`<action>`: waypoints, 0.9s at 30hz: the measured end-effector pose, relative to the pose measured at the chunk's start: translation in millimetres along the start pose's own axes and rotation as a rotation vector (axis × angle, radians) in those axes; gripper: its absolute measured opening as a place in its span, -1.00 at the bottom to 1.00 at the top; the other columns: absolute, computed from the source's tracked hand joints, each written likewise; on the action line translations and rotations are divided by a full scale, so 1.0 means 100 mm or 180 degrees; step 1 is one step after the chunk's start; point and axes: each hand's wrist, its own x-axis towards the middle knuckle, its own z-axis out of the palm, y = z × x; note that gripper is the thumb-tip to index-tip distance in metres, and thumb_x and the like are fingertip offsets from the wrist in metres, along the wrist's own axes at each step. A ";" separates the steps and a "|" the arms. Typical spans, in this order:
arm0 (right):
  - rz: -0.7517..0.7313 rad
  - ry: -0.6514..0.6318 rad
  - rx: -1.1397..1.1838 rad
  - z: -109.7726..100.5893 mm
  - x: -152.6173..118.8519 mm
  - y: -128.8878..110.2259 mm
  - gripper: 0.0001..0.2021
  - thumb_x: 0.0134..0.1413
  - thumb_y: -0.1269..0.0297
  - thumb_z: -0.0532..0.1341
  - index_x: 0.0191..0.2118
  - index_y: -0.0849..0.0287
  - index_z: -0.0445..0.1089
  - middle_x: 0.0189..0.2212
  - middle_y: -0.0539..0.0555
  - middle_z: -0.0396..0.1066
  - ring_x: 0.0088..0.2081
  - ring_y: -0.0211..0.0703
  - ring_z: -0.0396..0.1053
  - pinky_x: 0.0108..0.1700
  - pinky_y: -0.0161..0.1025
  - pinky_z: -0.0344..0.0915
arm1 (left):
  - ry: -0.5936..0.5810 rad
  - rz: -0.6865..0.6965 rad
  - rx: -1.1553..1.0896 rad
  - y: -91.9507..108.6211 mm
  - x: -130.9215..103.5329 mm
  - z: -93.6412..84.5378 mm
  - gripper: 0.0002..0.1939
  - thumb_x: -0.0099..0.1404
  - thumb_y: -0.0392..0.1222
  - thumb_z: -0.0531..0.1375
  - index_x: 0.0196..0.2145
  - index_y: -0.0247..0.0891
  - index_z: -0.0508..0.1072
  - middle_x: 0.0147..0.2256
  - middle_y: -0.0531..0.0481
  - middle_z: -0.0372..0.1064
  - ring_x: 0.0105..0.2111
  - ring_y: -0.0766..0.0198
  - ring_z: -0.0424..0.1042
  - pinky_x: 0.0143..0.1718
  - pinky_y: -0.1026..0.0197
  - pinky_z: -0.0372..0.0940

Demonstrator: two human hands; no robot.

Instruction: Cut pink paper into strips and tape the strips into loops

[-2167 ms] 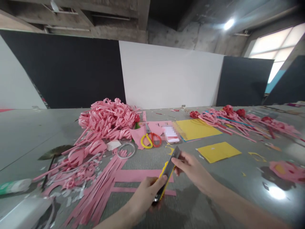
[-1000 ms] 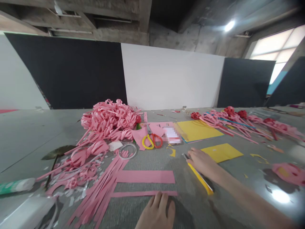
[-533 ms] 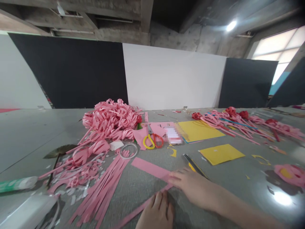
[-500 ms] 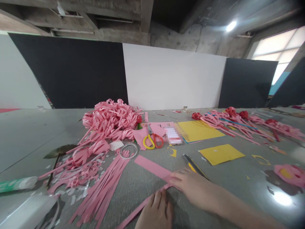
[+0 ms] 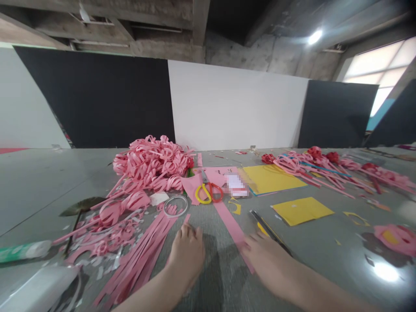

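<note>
My left hand (image 5: 189, 242) is closed beside the fan of thin pink paper strips (image 5: 143, 255). A narrow pink strip pokes out past its fingers, the rest hidden beneath the hand. On the right, my right hand (image 5: 264, 255) has its fingers, slightly blurred, on the right edge of a wider pink paper strip (image 5: 230, 222), which slants across the table. A roll of clear tape (image 5: 176, 216) lies on the top end of the fan. Scissors (image 5: 209, 193) with one yellow and one red handle rest beyond the wide strip. A utility knife (image 5: 271, 232) lies by my right hand.
A heap of curled pink paper (image 5: 151, 162) stands at the back left. Yellow sheets (image 5: 302, 210) and a phone (image 5: 237, 184) lie to the right. Paper flowers (image 5: 315, 162) are at the back right. A green-and-white tube (image 5: 26, 250) is at far left.
My left hand has moved left and forward, carrying the narrow strip towards the fan. My right hand has shifted right, and the wide strip has turned to point more away from me.
</note>
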 end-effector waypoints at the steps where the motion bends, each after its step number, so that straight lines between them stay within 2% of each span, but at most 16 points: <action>1: -0.0008 0.0005 -0.0003 0.01 0.00 0.00 -0.73 -0.19 0.52 0.15 -0.25 0.27 0.38 -0.30 0.18 0.40 -0.25 -0.01 0.34 -0.14 -0.05 0.17 | 0.0011 -0.0049 -0.0010 -0.04 0.03 0.02 -0.73 0.19 -0.32 -0.01 -0.22 -0.43 0.39 -0.21 -0.38 0.32 -0.17 -0.04 0.29 -0.24 0.05 0.15; 7: -0.0066 0.0248 -0.0038 0.04 0.02 0.03 -0.80 -0.20 0.49 0.19 -0.32 0.26 0.38 -0.36 0.14 0.40 -0.30 -0.05 0.34 -0.19 -0.08 0.19 | 0.0057 -0.0019 -0.0016 -0.14 0.08 0.07 -0.76 0.15 -0.33 0.02 -0.27 -0.42 0.41 -0.29 -0.30 0.34 -0.19 -0.04 0.28 -0.25 0.06 0.16; 10: -0.0223 0.0612 0.0050 -0.03 0.09 0.04 -0.91 -0.13 0.48 0.18 -0.41 0.22 0.37 -0.41 0.09 0.38 -0.31 -0.10 0.32 -0.21 -0.12 0.18 | 0.0094 -0.0121 0.0005 -0.11 0.08 0.09 -0.76 0.14 -0.32 0.03 -0.25 -0.44 0.40 -0.27 -0.31 0.32 -0.20 -0.03 0.28 -0.26 0.08 0.17; 14: -0.0361 0.1121 0.0518 -0.19 0.27 0.05 -0.89 0.00 0.45 0.13 -0.33 0.18 0.36 -0.36 0.06 0.36 -0.24 -0.15 0.28 -0.17 -0.18 0.17 | 0.0130 -0.0320 0.0039 -0.05 0.06 0.11 -0.74 0.13 -0.38 0.03 -0.21 -0.41 0.38 -0.20 -0.29 0.28 -0.20 0.03 0.27 -0.28 0.12 0.19; 17: -0.0442 0.1518 0.0961 -0.25 0.55 0.02 -0.83 0.04 0.46 0.08 -0.26 0.17 0.36 -0.29 0.07 0.32 -0.18 -0.19 0.25 -0.14 -0.24 0.16 | 0.0167 -0.0376 0.0072 0.00 0.04 0.09 -0.74 0.15 -0.41 0.00 -0.21 -0.38 0.38 -0.25 -0.23 0.30 -0.23 0.06 0.27 -0.28 0.12 0.19; 20: -0.0344 0.1903 0.1449 -0.23 0.93 -0.09 -0.83 0.05 0.46 0.08 -0.24 0.17 0.36 -0.25 0.07 0.27 -0.17 -0.20 0.23 -0.13 -0.24 0.17 | 0.0205 -0.0433 0.0130 0.02 0.01 0.08 -0.71 0.17 -0.44 -0.05 -0.21 -0.40 0.38 -0.27 -0.23 0.30 -0.25 0.08 0.28 -0.28 0.13 0.19; 23: -0.0256 0.2165 0.2182 -0.12 1.33 -0.27 -0.86 0.00 0.48 0.13 -0.30 0.18 0.37 -0.26 0.07 0.22 -0.16 -0.20 0.21 -0.11 -0.25 0.16 | 0.0233 -0.0481 0.0194 0.03 0.00 0.12 -0.67 0.17 -0.44 -0.05 -0.14 -0.44 0.36 -0.25 -0.25 0.29 -0.24 0.07 0.28 -0.27 0.13 0.20; 27: -0.0254 0.2227 0.2358 0.08 1.72 -0.43 -0.89 -0.03 0.44 0.19 -0.31 0.19 0.38 -0.27 0.07 0.18 -0.16 -0.21 0.21 -0.06 -0.24 0.14 | 0.0258 -0.0552 0.0250 0.02 0.00 0.20 -0.62 0.16 -0.43 -0.04 -0.06 -0.53 0.30 -0.18 -0.33 0.27 -0.21 0.04 0.28 -0.26 0.12 0.22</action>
